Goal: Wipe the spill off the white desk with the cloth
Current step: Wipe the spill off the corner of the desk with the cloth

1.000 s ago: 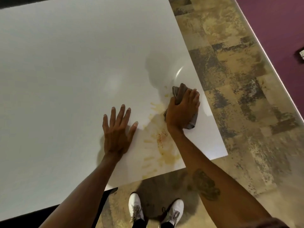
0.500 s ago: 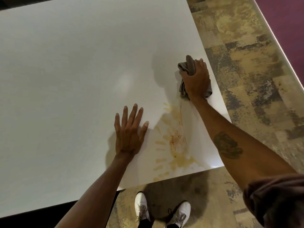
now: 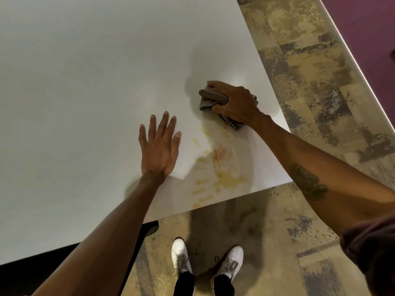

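A yellow-orange spill (image 3: 221, 167) with a reddish patch is smeared over the near right corner of the white desk (image 3: 85, 82). My right hand (image 3: 235, 103) presses a bunched grey cloth (image 3: 208, 99) onto the desk just beyond the spill, fingers closed over it. Part of the cloth sticks out under my wrist. My left hand (image 3: 159, 146) lies flat on the desk to the left of the spill, fingers spread, holding nothing.
The desk's right edge and near edge meet close to the spill. Beyond them is mottled tan and grey floor (image 3: 310, 82), with a purple wall (image 3: 367, 28) at the far right. My white shoes (image 3: 180, 257) stand below the near edge.
My right hand has slid the cloth left and slightly nearer from the far right edge, after first pushing it away from the spill. My left hand stays flat in place.
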A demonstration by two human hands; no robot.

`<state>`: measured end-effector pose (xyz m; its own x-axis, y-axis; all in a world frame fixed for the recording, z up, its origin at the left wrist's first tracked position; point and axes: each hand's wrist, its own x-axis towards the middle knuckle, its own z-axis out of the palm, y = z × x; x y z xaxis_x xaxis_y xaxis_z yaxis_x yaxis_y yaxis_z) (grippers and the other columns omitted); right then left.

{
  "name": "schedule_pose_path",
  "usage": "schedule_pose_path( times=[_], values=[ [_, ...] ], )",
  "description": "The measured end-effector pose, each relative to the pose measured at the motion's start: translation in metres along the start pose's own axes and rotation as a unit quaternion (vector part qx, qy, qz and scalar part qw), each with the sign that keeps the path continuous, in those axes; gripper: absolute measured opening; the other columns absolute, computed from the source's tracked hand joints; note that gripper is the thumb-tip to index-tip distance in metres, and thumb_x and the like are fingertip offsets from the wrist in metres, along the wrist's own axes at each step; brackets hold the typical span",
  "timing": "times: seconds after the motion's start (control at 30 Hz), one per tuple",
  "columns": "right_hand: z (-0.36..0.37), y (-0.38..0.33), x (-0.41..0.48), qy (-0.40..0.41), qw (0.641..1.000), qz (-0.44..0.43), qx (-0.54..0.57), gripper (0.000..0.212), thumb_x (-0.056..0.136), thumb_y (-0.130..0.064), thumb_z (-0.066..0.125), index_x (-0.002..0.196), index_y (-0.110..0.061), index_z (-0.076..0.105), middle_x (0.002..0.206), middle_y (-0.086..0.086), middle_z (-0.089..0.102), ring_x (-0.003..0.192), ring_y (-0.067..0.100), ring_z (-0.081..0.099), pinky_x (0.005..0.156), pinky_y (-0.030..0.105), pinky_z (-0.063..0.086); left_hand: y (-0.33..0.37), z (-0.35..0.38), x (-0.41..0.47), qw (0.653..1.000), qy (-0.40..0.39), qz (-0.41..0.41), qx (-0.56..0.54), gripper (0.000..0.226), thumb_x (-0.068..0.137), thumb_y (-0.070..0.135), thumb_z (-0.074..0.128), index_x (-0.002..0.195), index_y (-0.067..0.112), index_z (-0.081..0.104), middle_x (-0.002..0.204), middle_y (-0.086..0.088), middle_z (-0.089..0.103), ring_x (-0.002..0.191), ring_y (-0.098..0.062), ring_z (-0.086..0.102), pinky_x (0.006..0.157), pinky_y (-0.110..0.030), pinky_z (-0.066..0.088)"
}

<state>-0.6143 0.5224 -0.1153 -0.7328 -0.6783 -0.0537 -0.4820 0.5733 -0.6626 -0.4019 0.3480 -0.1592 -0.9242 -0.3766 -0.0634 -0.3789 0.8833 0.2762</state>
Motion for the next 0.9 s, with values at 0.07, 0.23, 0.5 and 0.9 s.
schedule_pose_path(
  times=[0.07,0.23,0.5,0.9],
  values=[
    [0.004,-0.005,-0.016,-0.020,0.999,-0.022,-0.016,0.068,0.074,-0.037,0.071,0.139,-0.027,0.054,0.139,-0.008,0.060,0.119,0.018,0.063,0.104,0.039,0.049,0.000,-0.001,-0.001,1.000,0.003,-0.002,0.004,0.061,0.106,0.051,0.009,0.161,0.029,0.026,0.171,0.007,0.018,0.160,-0.022,0.006,0.128,-0.054,0.004],
    [0.011,-0.010,-0.057,-0.057,0.996,-0.057,-0.024,0.058,0.077,-0.039,0.066,0.134,-0.030,0.060,0.145,-0.011,0.054,0.130,0.012,0.055,0.108,0.038,0.045,0.003,-0.005,-0.005,1.000,0.008,0.003,-0.015,0.056,0.109,0.047,0.016,0.160,0.028,0.029,0.170,0.006,0.020,0.160,-0.022,0.007,0.128,-0.052,0.003],
    [0.024,-0.010,-0.131,-0.066,0.995,-0.068,-0.010,0.052,0.083,-0.025,0.069,0.134,-0.021,0.062,0.147,0.000,0.052,0.138,0.017,0.047,0.114,0.039,0.040,-0.003,-0.003,-0.011,0.998,0.016,0.033,-0.041,0.050,0.111,0.037,0.026,0.158,0.024,0.034,0.169,0.003,0.023,0.159,-0.021,0.010,0.127,-0.047,-0.001],
    [0.059,-0.026,-0.202,0.148,0.989,-0.005,-0.026,0.046,0.088,-0.039,0.062,0.129,-0.018,0.066,0.139,0.004,0.060,0.131,0.013,0.054,0.110,0.030,0.045,-0.037,-0.005,-0.062,1.000,0.007,0.010,-0.004,0.060,0.108,0.047,0.010,0.160,0.023,0.028,0.170,0.001,0.019,0.160,-0.026,0.005,0.127,-0.058,0.002]
  ],
)
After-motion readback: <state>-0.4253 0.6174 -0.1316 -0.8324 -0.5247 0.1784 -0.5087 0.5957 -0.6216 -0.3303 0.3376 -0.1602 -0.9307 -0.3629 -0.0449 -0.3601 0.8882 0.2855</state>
